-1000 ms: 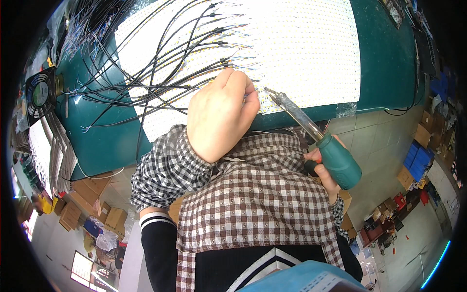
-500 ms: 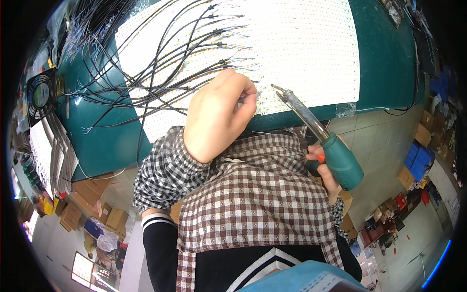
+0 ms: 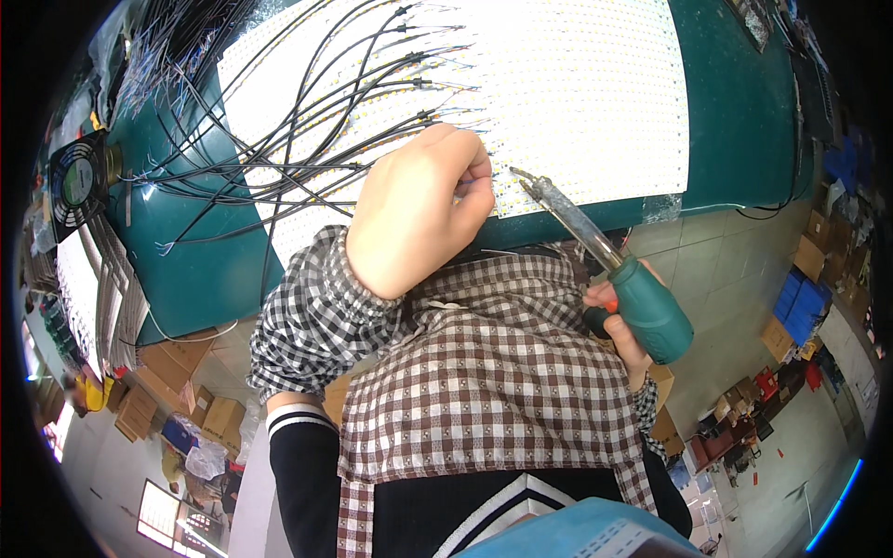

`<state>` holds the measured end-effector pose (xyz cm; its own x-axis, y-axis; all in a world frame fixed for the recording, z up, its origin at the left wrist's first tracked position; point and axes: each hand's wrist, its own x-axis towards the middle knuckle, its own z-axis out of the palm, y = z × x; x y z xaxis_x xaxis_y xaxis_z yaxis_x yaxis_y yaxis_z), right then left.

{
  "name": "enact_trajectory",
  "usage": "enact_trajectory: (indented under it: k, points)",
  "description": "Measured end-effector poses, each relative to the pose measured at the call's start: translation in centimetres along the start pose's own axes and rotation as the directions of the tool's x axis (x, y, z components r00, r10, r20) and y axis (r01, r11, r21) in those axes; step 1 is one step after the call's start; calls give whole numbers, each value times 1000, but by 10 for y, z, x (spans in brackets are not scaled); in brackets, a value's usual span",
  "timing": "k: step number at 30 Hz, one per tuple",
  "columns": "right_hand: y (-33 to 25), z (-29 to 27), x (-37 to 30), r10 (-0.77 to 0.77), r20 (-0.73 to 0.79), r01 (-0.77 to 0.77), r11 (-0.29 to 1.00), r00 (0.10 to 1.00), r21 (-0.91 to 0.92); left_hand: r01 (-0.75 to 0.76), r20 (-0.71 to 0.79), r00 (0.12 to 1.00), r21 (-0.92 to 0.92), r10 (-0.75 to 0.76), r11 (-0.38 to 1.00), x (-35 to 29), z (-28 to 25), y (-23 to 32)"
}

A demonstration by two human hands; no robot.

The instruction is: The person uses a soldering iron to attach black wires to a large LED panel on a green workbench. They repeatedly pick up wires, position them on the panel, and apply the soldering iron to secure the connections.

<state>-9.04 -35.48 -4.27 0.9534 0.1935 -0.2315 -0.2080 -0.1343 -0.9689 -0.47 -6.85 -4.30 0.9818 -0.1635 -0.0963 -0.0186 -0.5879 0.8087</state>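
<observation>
My left hand is closed in a pinch over the near edge of a white LED board sheet. A thin wire shows faintly between its thumb and forefinger; the rest is hidden by the fingers. Black cables run in from the left and pass under this hand, and others lie across the board with their bare wire ends on it. My right hand grips the green handle of a soldering iron. The iron's tip points up and left, close to the left fingertips over the board's near edge.
A green work table carries the board, held with clear tape at its near right corner. A small black fan and a stack of white sheets stand at the left. More loose cables lie at the far left.
The soldering iron's tip has moved slightly left and down, nearer to the left fingertips. The left hand has shifted very little and keeps its pinch.
</observation>
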Motion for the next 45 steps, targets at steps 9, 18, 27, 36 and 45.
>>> enact_trajectory:
  k: [9,18,27,36,45]
  points:
    - [2,1,-4,20,-23,-20,999,1000,37,-13,55,998,99,8,995,6,-5,2]
    - [7,0,-5,27,-6,-27,999,1000,42,-13,86,996,90,5,996,8,-7,2]
    - [10,1,-8,-27,-29,28,999,999,39,-20,76,997,51,16,998,9,-6,1]
    - [13,-3,-7,-43,7,44,995,999,-90,-14,96,995,82,6,997,9,-7,2]
    - [2,5,-3,-22,-56,20,999,998,-28,-9,92,996,66,3,998,9,-7,2]
